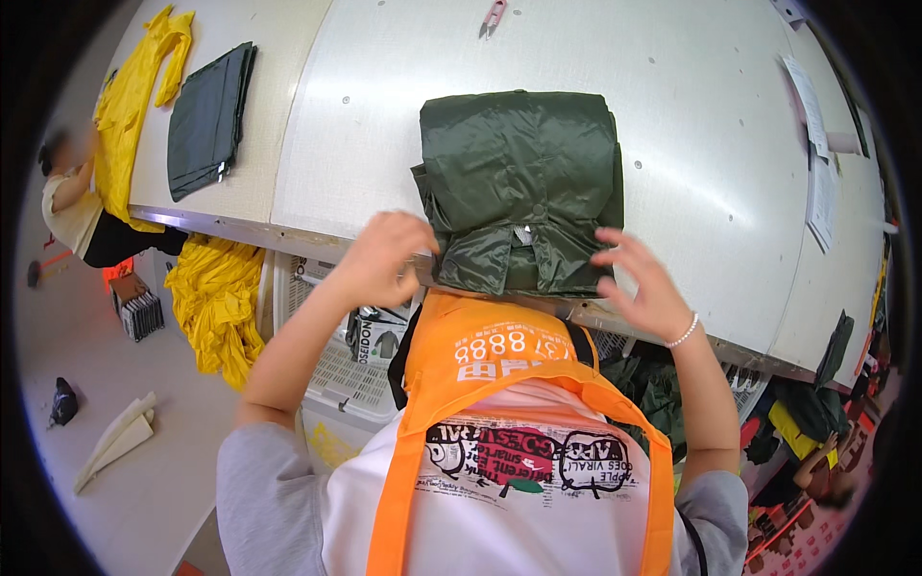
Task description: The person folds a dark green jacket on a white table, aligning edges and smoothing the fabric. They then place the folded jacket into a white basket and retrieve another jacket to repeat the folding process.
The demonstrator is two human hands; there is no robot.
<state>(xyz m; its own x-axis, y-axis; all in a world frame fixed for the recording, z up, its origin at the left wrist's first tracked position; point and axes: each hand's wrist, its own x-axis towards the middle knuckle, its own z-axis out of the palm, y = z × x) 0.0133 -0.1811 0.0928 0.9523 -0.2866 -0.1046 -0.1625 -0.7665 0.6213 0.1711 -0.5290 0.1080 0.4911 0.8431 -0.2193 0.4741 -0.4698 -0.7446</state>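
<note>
Folded dark-green garment lies at the near edge of the worktop, looking nearly square, between our left hand and right hand; both grips are apart, about equally near its sides.

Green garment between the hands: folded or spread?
Folded: the garment lies on the table as a compact, layered, roughly rectangular bundle.

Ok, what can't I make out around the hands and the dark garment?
All in the head view:
- Inner folds of the dark green garment: hidden by its top layer.
- Whether the left hand or right hand touches it: viewing angle hides any gap.
- White crate: partly covered by the orange apron.
</note>
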